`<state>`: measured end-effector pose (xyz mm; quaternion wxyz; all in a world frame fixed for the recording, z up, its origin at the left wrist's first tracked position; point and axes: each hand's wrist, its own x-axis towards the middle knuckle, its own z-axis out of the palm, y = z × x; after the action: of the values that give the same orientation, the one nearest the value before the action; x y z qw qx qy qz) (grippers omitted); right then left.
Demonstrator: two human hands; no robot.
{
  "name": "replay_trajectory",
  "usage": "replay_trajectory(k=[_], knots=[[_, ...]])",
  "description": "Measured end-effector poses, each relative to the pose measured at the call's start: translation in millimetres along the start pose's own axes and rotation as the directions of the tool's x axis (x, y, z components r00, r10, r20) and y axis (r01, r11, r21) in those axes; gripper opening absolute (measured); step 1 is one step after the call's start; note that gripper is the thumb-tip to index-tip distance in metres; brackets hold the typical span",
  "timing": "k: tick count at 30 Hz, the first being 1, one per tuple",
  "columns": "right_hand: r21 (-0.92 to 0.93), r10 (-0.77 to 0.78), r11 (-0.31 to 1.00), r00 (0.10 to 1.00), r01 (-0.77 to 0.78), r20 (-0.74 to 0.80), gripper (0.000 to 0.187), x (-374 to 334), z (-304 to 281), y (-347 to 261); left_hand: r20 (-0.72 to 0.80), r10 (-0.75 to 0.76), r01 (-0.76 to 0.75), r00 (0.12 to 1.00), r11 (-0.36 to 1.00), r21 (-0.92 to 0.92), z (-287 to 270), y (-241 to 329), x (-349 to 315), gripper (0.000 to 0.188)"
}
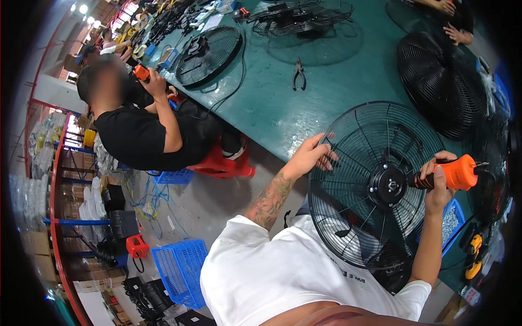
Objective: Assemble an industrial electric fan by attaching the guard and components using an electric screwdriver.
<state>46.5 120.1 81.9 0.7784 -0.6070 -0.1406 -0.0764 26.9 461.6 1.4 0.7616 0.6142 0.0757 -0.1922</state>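
A round black wire fan guard point(348, 201) stands tilted in front of my body, with a black hub plate point(387, 185) and several silver screws at its middle. My left hand point(314, 156) is at the guard's left rim, its fingers curled around the edge and partly behind the wires. On the other side, my right hand point(438, 182) is closed around an orange and black power screwdriver point(459, 172). The tool's bit points right, away from the hub. Its black grip end is near the hub plate.
Pliers point(299, 75) lie on the green table point(272, 108). More fan guards point(435, 81) stand at the right, beside a blue bin of screws point(450, 224) and a yellow tool point(475, 255). A seated person point(136, 119) works at the left; another person's hands point(454, 32) show far right. Blue crate point(179, 271) on the floor.
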Motion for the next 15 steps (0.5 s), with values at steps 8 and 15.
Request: replay_trajectory(k=[8,15], knots=[[0.106,-0.164,0.983,0.976,0.150,0.145,0.045,13,-23,-71,0.218,-0.164,0.178,0.962,0.983,-0.047,1,1,1,0.048],[0.249,-0.261,0.931,0.964,0.267,-0.057,0.042,11,0,-52,0.080,-0.059,0.063,0.995,0.997,-0.048,-3,-12,-6,0.050]])
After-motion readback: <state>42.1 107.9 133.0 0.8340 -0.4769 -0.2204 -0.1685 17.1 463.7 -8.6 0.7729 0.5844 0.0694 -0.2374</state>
